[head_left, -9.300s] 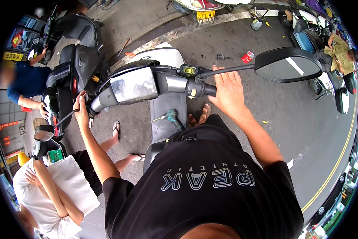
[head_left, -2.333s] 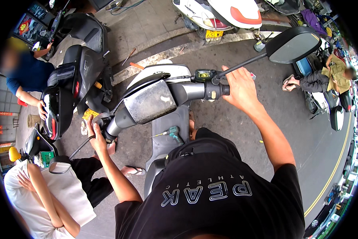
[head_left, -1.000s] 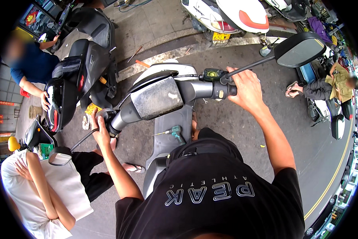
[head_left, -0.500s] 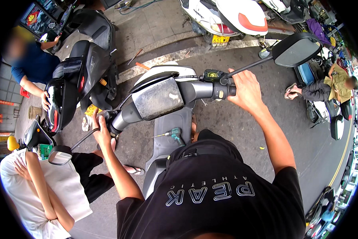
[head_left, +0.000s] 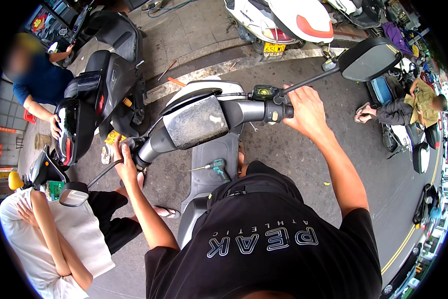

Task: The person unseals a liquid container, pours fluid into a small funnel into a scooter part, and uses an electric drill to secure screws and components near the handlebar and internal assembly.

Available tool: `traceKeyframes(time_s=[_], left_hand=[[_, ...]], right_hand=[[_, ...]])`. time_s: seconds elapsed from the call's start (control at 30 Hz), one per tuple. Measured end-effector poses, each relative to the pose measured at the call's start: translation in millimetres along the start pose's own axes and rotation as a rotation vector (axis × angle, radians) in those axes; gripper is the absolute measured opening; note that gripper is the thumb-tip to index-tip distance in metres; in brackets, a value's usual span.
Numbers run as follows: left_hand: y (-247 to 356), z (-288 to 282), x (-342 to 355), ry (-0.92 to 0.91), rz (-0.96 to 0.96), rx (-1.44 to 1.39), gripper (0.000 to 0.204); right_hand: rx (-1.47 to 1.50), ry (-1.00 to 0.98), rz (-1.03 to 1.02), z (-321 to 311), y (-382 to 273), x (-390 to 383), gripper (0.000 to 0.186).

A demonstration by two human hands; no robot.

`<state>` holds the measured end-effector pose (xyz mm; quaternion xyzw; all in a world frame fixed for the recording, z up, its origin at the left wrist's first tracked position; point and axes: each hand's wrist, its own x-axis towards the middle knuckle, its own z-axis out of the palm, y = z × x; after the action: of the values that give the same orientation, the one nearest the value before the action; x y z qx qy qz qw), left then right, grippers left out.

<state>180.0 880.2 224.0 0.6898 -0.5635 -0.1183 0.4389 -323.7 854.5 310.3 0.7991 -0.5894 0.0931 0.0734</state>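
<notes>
A scooter's handlebar (head_left: 244, 113) spans the middle of the view, tilted and turned, with a dusty dark cover (head_left: 196, 122) at its centre. My right hand (head_left: 308, 112) is closed around the right grip (head_left: 283, 112). On the left grip rests my left hand (head_left: 126, 164), thumb and fingers around it, a finger reaching forward near the lever; its underside is hidden. A black mirror (head_left: 371, 59) stands out on the right, and a smaller one (head_left: 74, 194) on the left. On the scooter's floorboard (head_left: 201, 184) lies a teal-and-black cordless drill (head_left: 218, 168) with a long bit.
At left, a person in white (head_left: 59, 239) stands with arms crossed, close to my left arm. A person in blue (head_left: 47, 82) touches a parked black scooter (head_left: 79, 132). A white scooter (head_left: 278, 22) is parked ahead. A person (head_left: 421, 107) sits on a scooter at right, beside the road.
My hands stay on the grips, and the view has shifted slightly. On the road at the right edge, a motorcycle has moved farther ahead and a dark car has come into view behind it.
</notes>
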Motion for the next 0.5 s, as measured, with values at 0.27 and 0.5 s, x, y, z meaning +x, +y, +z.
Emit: traceKeyframes(time_s=[0.27,0.5], left_hand=[[-4.1,1.0,0.2,0.003,-0.007,-0.033,0.045],[-1.7,0.3,0.0,-0.003,-0.012,-0.012,0.046]], right_hand=[[-0.014,0.049,-0.004,4.3,2.1,0.4,0.071],[0.014,-0.016,0.013,-2.8,0.5,2.2,0.071]])
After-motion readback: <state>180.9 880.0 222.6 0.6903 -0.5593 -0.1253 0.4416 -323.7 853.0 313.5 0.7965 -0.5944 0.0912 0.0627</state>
